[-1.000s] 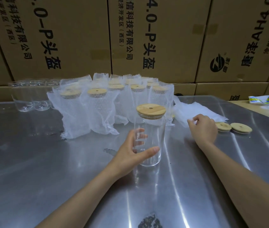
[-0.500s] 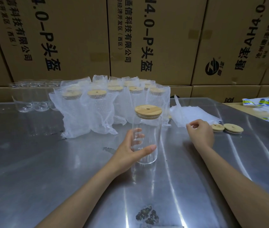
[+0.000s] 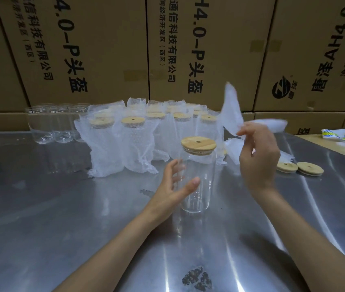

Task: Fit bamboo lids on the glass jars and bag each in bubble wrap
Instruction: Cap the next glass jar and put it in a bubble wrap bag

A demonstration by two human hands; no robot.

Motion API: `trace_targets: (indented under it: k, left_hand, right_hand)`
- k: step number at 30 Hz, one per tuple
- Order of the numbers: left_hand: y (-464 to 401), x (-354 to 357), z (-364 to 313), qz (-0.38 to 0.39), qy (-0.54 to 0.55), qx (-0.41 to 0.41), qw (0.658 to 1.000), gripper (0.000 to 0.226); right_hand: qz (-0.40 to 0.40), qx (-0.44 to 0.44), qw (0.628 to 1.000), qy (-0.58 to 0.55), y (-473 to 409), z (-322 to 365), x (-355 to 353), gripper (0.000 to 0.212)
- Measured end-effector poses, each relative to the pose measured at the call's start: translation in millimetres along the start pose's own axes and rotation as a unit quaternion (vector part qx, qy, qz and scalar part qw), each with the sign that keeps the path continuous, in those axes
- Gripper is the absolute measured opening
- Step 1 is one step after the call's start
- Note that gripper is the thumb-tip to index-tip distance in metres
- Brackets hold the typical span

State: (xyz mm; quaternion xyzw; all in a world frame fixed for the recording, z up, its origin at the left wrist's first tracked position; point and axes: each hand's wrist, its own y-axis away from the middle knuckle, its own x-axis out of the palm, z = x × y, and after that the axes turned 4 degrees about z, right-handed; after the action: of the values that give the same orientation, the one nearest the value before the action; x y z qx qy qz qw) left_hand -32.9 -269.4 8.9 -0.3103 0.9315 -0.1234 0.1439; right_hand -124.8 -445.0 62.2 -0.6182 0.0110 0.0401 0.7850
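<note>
Fig.: lidded glass jar [image 3: 198, 182] upright on steel counter [image 3: 61, 218], centre of view; all places given rel. to this jar.

My left hand [image 3: 172, 186] cups the jar's left side at mid-height, fingers [image 3: 176, 165] spread and fairly straight behind the glass, thumb across the front; contact looks light, more steadying than gripping. My right hand [image 3: 259, 157] is raised just right of the jar at about lid level, fingertips pinching one bubble wrap bag [image 3: 231, 110], which hangs up and back, blurred.

Bamboo lid [image 3: 198, 144] sits flat on the jar mouth, w/ small centre hole.

Handling, as I judge it: glass wall is stiff, smooth, prob. slippery and breakable; tall, so tip-prone if pushed high. Best hold is around mid-body, not by the lid, which may lift off. Bag is v. light, limp, needs its mouth opened by both hands before going over the jar.

Behind jar: group of bagged jars [image 3: 137, 144]. Far left behind: bare jars [image 3: 47, 125] w/o lids. Right: two loose lids [image 3: 300, 168] on counter, flat bag stack [image 3: 233, 151] between them and the jar.
</note>
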Motion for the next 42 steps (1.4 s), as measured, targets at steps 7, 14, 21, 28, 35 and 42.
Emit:
trace_targets:
  k: [7,14,21,28,35,42]
  left_hand:
    - [-7.4,-18.8,-16.2,-0.217,0.027,0.064,0.974,0.056]
    - [-6.4,-38.8,-15.8,-0.264,-0.129,0.122,0.948,0.078]
    - [-7.0,-32.2,-27.7,-0.225,-0.19,0.158,0.942,0.079]
    - [-8.7,-39.0,-33.5,-0.242,-0.186,0.17,0.937,0.044]
    - [-5.6,-46.3,-50.3,-0.335,-0.047,0.219,0.915,0.012]
    - [-6.5,-58.1,-46.6,-0.387,-0.016,0.194,0.901,0.02]
  right_hand:
    - [-0.019,-0.168,0.985,-0.025,-1.2,32.1,1.1,0.032]
    - [-0.001,-0.151,0.985,-0.084,1.4,39.9,3.6,0.024]
    - [0.01,-0.113,0.986,-0.124,1.2,41.2,2.6,0.027]
    - [0.026,-0.05,0.986,-0.16,8.4,42.4,6.2,0.019]
    - [0.059,0.069,0.976,-0.199,9.2,40.1,5.5,0.026]
    - [0.148,0.033,0.973,-0.171,17.8,42.6,6.3,0.037]
